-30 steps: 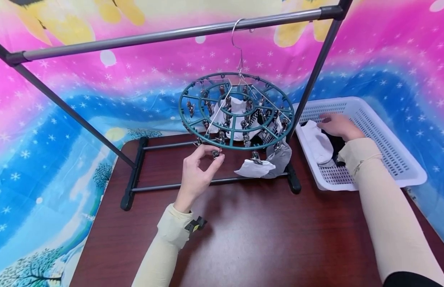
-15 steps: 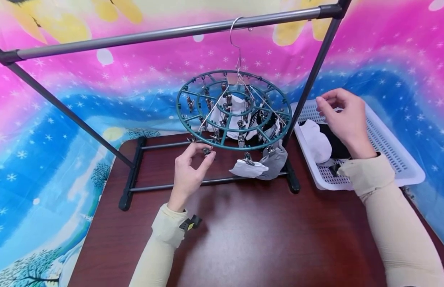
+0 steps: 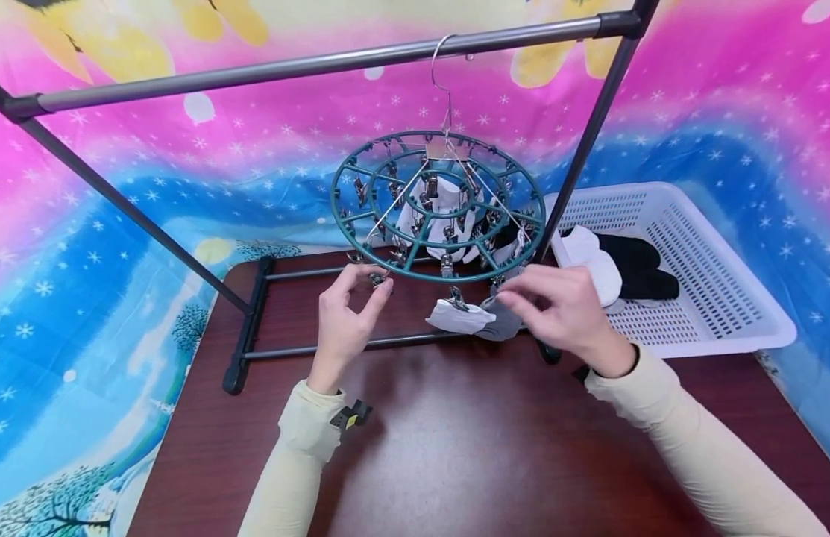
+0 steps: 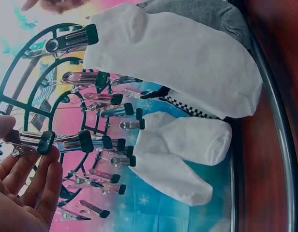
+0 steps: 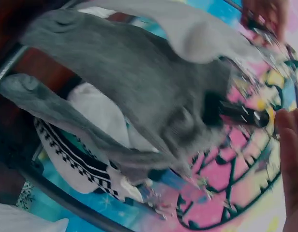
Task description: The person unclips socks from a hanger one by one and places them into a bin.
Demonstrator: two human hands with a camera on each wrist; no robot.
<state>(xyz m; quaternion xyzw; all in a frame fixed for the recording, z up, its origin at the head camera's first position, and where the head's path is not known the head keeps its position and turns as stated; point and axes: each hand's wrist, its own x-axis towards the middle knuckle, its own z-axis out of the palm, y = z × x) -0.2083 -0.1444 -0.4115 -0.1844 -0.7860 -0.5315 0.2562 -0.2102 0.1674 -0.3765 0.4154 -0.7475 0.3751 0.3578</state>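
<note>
My left hand (image 3: 344, 317) pinches a metal clip (image 4: 30, 140) at the front rim of the round green drying hanger (image 3: 424, 243), thumb above and fingers below in the left wrist view. Nothing hangs from that clip. My right hand (image 3: 565, 309), fingers loosely bent and apparently holding nothing, is at the hanger's right front, overlapping a grey sock (image 3: 500, 322). In the right wrist view its fingers (image 5: 290, 145) are close to the clip (image 5: 241, 113) holding this grey sock. A white sock (image 4: 178, 65) hangs from a clip between the hands.
The hanger hooks onto the rack's top bar (image 3: 321, 63). White socks (image 4: 202, 140) and a checkered sock (image 5: 76, 159) hang farther back. A white basket (image 3: 743, 298) at the right holds a white sock (image 3: 592, 261) and black socks (image 3: 639, 265). A patterned cloth (image 3: 280, 149) hangs behind.
My right hand has lifted out of the basket and moved left to the grey sock, uncovering the black socks. My left hand keeps pinching its clip, shifted slightly left as the hanger turned.
</note>
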